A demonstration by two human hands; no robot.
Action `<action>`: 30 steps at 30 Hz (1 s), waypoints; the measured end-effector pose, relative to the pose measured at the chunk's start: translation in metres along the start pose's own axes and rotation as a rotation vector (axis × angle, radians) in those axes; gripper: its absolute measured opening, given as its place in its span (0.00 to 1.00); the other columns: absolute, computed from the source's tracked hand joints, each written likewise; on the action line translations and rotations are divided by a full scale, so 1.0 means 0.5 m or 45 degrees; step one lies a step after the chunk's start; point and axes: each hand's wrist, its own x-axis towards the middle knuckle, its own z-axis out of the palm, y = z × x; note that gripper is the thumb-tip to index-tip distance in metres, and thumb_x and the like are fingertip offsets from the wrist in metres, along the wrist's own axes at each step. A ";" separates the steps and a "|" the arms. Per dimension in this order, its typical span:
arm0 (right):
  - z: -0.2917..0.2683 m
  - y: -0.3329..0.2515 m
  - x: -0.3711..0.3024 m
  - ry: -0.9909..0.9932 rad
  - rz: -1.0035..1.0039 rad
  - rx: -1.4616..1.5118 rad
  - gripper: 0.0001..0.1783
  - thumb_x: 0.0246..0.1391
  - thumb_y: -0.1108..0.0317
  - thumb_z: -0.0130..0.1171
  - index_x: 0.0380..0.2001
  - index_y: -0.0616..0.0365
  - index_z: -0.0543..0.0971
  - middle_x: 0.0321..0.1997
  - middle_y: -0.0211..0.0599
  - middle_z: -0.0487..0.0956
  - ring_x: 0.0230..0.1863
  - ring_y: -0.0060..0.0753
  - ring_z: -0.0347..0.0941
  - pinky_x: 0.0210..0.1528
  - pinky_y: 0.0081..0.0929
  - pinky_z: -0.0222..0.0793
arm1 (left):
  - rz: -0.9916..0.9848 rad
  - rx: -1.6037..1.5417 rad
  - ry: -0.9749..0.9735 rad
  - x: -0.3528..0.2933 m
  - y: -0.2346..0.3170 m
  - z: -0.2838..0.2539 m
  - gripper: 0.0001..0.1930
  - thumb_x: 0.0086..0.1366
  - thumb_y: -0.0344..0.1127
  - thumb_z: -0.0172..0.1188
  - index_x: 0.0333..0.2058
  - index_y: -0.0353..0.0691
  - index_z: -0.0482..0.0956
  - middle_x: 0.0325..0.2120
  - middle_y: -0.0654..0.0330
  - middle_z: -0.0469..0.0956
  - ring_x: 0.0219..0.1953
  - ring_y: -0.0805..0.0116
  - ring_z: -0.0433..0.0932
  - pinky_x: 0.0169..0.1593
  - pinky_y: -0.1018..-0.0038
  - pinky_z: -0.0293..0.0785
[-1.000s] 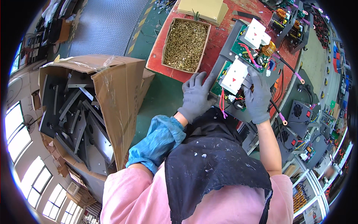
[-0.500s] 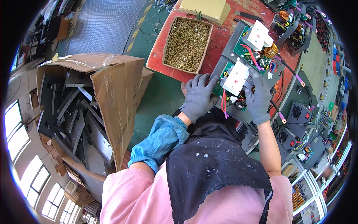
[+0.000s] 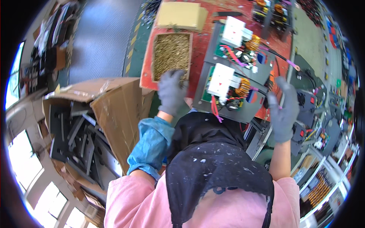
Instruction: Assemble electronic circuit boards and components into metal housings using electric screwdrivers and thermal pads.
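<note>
My left hand [image 3: 172,93], in a grey glove, reaches over the near edge of a shallow cardboard box [image 3: 191,53] filled with small brass-coloured metal parts [image 3: 171,49]. Its fingers are extended, with the tips at the parts; nothing shows in them. To the right of the nearer circuit board assembly, my right hand [image 3: 284,110], also gloved, hangs with fingers apart and holds nothing. That assembly has a white block [image 3: 220,80], a copper-wound coil [image 3: 242,87] and red wires [image 3: 215,108] on a grey metal plate [image 3: 234,113]. A similar assembly [image 3: 237,45] lies just beyond it.
A red worktop [image 3: 149,72] carries a stack of yellowish sheets [image 3: 178,16] and a dark flat strip [image 3: 227,14]. On my left stands a cardboard carton [image 3: 116,114] of dark metal brackets [image 3: 81,140]. More units with cables [image 3: 304,102] stand at the right.
My left hand has left the nearer assembly and moved left to the box of parts. My right hand has let go of the assembly and drawn right. The view has shifted.
</note>
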 end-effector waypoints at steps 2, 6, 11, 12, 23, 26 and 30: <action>-0.047 0.086 -0.024 0.363 0.342 0.257 0.20 0.52 0.70 0.59 0.50 0.58 0.74 0.47 0.38 0.78 0.48 0.35 0.74 0.52 0.28 0.67 | -0.103 0.334 -0.069 0.040 -0.039 0.016 0.26 0.52 0.39 0.65 0.52 0.55 0.72 0.48 0.55 0.70 0.51 0.53 0.68 0.53 0.58 0.65; -0.067 0.296 -0.092 0.591 0.622 0.358 0.18 0.55 0.70 0.57 0.49 0.60 0.75 0.45 0.36 0.79 0.45 0.27 0.74 0.51 0.25 0.68 | -0.203 0.512 -0.323 0.090 -0.046 0.017 0.22 0.53 0.41 0.66 0.47 0.54 0.71 0.44 0.54 0.70 0.49 0.52 0.71 0.48 0.58 0.69; 0.075 0.467 -0.158 -0.020 0.818 0.362 0.22 0.54 0.66 0.59 0.53 0.56 0.72 0.43 0.39 0.79 0.44 0.29 0.75 0.49 0.27 0.69 | -0.114 0.415 -0.393 0.123 -0.062 0.028 0.10 0.57 0.37 0.61 0.38 0.47 0.75 0.41 0.54 0.75 0.41 0.49 0.77 0.44 0.57 0.73; 0.109 0.468 -0.146 -0.132 0.860 0.444 0.27 0.52 0.64 0.60 0.56 0.54 0.71 0.44 0.40 0.79 0.44 0.30 0.75 0.49 0.28 0.69 | -0.120 0.429 -0.384 0.123 -0.066 0.028 0.10 0.57 0.37 0.61 0.38 0.47 0.75 0.41 0.54 0.75 0.41 0.49 0.77 0.44 0.57 0.73; 0.180 0.446 -0.112 0.102 0.918 0.680 0.43 0.43 0.70 0.63 0.63 0.51 0.57 0.39 0.40 0.75 0.37 0.35 0.74 0.42 0.31 0.71 | -0.797 -1.408 -0.273 0.101 -0.102 -0.024 0.08 0.62 0.26 0.56 0.40 0.35 0.74 0.30 0.59 0.76 0.30 0.72 0.74 0.32 0.80 0.72; 0.067 0.374 -0.109 0.554 0.969 0.775 0.35 0.43 0.77 0.59 0.57 0.55 0.63 0.43 0.30 0.70 0.40 0.23 0.68 0.42 0.23 0.68 | -0.796 -2.207 -0.334 0.087 -0.138 -0.042 0.08 0.63 0.27 0.55 0.42 0.38 0.72 0.31 0.61 0.72 0.31 0.72 0.71 0.33 0.79 0.72; -0.104 0.356 -0.154 0.966 0.541 0.695 0.21 0.44 0.66 0.60 0.42 0.64 0.71 0.38 0.34 0.74 0.40 0.28 0.72 0.43 0.27 0.70 | -0.671 -2.756 -0.352 0.075 -0.117 -0.057 0.09 0.64 0.31 0.54 0.43 0.38 0.71 0.35 0.58 0.74 0.36 0.69 0.73 0.35 0.76 0.72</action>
